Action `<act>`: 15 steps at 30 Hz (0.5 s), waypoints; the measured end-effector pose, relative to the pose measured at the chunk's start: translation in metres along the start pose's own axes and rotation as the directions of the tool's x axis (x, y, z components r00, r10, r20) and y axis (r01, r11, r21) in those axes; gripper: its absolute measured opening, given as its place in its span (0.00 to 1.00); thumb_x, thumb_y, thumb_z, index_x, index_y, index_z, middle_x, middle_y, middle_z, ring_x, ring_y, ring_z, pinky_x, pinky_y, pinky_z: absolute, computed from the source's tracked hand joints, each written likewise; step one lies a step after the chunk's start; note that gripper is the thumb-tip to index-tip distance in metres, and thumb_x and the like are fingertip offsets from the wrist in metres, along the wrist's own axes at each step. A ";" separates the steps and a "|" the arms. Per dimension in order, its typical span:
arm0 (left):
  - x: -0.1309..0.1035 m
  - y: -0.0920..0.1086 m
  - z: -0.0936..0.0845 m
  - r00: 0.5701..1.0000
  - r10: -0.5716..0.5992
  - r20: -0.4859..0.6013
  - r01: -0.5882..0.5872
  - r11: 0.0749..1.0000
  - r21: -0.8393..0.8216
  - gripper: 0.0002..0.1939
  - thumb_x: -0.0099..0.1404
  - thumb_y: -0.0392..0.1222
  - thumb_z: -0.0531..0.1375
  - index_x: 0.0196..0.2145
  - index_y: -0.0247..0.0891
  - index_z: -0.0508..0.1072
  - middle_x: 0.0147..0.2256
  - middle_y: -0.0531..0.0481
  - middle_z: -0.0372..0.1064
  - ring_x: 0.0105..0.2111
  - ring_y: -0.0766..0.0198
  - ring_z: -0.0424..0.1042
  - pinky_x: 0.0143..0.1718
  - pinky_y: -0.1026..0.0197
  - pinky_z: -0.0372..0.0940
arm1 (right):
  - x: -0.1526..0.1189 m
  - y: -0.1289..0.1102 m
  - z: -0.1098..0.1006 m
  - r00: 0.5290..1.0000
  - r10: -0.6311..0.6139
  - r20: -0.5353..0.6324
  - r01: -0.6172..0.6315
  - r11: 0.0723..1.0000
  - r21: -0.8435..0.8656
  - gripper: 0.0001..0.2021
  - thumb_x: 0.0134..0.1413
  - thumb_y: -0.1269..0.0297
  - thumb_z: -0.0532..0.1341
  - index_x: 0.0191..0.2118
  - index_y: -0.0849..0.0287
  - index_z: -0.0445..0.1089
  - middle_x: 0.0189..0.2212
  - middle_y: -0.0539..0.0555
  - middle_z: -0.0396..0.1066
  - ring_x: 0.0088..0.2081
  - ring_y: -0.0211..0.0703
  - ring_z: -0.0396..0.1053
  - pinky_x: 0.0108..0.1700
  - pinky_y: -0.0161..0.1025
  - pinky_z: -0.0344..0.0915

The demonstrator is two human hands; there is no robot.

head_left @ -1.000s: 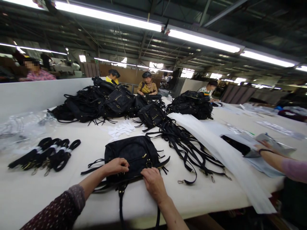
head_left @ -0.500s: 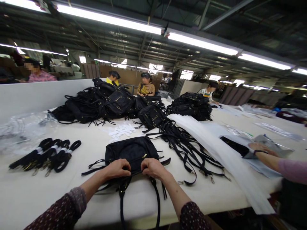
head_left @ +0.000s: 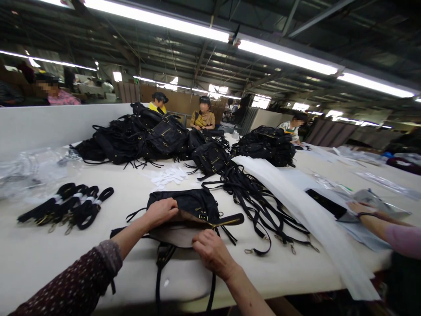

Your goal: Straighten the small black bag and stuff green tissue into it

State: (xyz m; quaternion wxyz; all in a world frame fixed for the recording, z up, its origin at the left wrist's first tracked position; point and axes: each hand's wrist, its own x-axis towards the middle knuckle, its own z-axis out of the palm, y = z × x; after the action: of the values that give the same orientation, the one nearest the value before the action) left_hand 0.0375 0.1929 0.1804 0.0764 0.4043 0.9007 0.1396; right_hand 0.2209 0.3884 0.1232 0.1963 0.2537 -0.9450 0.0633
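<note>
While the left hand (head_left: pixel 160 211) and right hand (head_left: pixel 210 253) clamp the black bag's (head_left: pixel 194 204) opened mouth, straps (head_left: pixel 259 210) at three o'clock could snag it

Beyond the fingers, a white bench (head_left: pixel 49 254) stretches to a low white partition (head_left: pixel 49 125) under long fluorescent tubes (head_left: pixel 283 55) and dark rafters (head_left: pixel 362 30).

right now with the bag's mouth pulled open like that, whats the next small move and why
Probably slide the right hand into the opening. The left hand lifts the far edge of the black bag, the right pulls the near edge toward the table edge, and the tan lining lies exposed between them beside the open gold zipper.
</note>
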 end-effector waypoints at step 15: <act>0.028 0.007 -0.041 0.993 -0.058 -0.106 0.059 0.998 0.012 0.14 0.67 0.44 0.48 0.38 0.38 0.72 0.42 0.37 0.74 0.43 0.45 0.73 0.43 0.49 0.64 | -0.013 -0.006 0.014 0.968 0.130 0.213 -0.138 0.990 0.027 0.07 0.53 0.76 0.57 0.34 0.56 0.68 0.28 0.49 0.71 0.31 0.40 0.65 0.37 0.38 0.56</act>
State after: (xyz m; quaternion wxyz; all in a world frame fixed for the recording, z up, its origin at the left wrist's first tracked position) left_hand 0.0131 0.2105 0.2205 0.0299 0.3704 0.9159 0.1519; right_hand 0.2294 0.3856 0.1054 0.0849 0.1986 -0.9740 0.0688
